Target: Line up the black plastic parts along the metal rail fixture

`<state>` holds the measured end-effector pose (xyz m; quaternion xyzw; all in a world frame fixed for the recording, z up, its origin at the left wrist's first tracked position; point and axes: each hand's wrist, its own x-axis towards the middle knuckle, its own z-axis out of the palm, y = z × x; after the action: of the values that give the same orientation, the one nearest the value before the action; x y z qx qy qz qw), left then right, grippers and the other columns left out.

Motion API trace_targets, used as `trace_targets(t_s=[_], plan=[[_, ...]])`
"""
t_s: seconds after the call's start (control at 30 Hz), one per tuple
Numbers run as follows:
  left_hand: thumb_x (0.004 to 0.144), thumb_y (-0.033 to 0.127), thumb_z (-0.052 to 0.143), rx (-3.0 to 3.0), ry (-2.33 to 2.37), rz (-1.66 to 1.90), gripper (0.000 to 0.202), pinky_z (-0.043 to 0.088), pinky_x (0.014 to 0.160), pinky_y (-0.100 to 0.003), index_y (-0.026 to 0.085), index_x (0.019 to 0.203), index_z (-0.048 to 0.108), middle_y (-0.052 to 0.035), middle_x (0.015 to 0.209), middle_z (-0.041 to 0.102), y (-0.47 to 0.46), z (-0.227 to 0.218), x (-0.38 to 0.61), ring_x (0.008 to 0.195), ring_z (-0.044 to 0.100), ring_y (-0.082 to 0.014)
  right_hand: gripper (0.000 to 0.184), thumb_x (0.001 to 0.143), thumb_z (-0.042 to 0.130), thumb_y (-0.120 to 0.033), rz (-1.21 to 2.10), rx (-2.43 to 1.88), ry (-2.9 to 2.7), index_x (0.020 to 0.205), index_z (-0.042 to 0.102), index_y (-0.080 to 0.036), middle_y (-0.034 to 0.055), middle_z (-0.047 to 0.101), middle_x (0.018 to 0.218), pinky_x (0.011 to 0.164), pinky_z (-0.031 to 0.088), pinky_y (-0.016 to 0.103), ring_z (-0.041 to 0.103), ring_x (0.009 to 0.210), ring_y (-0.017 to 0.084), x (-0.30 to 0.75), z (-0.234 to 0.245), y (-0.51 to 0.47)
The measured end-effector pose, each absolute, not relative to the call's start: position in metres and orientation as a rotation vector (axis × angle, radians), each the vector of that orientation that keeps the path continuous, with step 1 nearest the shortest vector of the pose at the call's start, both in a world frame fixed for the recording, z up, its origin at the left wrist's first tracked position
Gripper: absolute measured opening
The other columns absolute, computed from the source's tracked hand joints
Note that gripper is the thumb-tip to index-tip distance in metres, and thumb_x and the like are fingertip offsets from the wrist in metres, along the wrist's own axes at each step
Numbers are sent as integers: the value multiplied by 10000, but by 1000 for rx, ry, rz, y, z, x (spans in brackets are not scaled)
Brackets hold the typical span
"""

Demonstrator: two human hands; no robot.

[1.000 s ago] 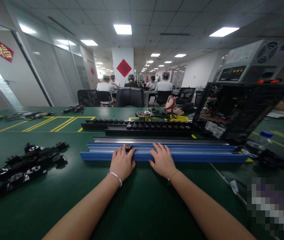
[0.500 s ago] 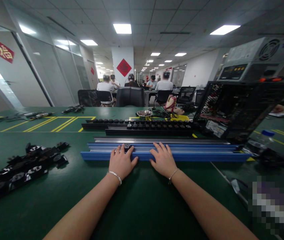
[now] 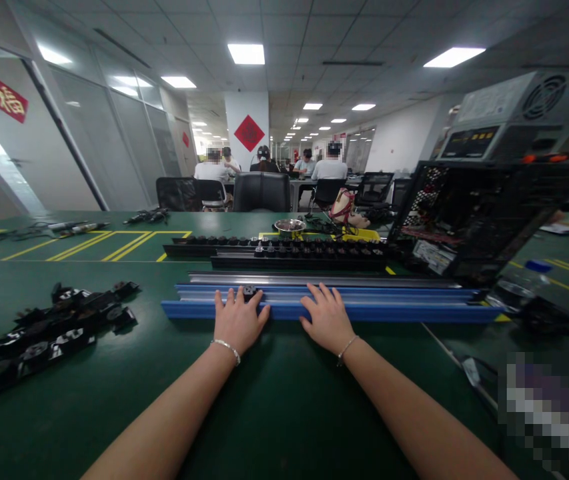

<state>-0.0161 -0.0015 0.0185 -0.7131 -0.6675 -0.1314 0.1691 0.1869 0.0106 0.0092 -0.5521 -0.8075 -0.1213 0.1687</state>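
Observation:
A long blue channel rail [image 3: 394, 312] lies crosswise on the green table in front of me. My left hand [image 3: 239, 323] rests on it with the fingers spread. A small black socket-like module [image 3: 249, 292] sits inside the channel, touching the index and middle fingertips of that hand. Farther right along the same rail, my right hand [image 3: 328, 319] lies with its fingers apart over the near wall and channel. Nothing shows in its grasp. The undersides of both hands are hidden.
Black rails with several modules [image 3: 299, 252] lie beyond, near a metal bowl [image 3: 290, 227]. More black modules [image 3: 39, 340] are piled left. An opened computer case [image 3: 464, 220], a bottle [image 3: 519, 283] and cables stand or lie right. Several people sit in the background.
My left hand has shifted slightly left along the blue rail, and the small black module has moved left with it. The right hand stays in place.

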Motion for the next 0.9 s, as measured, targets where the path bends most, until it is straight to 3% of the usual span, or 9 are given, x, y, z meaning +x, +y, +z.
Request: trace_targets(t_s=[0.1,0.37,0.67,0.9], plan=[[842,574,280,-2022,-1923,-363,513,104,1029,-558,342,1239,508,-109,1285,519,0,18,-17,1219,411,-335,294,761,561,-350,-339,-1573,-2294,1034,582,-243,94,413,1363,1027,172,489,298,1272,299,187,9,11],[856,532,287,-2063,-1962,-406,492,277,985,-462,320,1234,520,-117,1288,515,1,20,-20,1204,438,-303,295,763,560,-351,-328,-1581,-2299,1035,581,-241,96,412,1362,1026,176,492,301,1270,300,186,11,10],[852,540,293,-2047,-1978,-388,473,144,1008,-583,354,1225,518,-100,1290,518,0,20,-26,1225,407,-331,282,763,557,-343,-313,-1582,-2306,1022,584,-233,94,409,1363,1022,184,494,302,1268,297,186,13,9],[866,509,284,-2014,-1993,-397,453,228,990,-521,352,1217,524,-97,1289,517,-1,19,-32,1229,405,-309,291,766,552,-339,-317,-1571,-2308,1033,576,-223,104,410,1362,1028,187,476,303,1269,300,187,12,9]])
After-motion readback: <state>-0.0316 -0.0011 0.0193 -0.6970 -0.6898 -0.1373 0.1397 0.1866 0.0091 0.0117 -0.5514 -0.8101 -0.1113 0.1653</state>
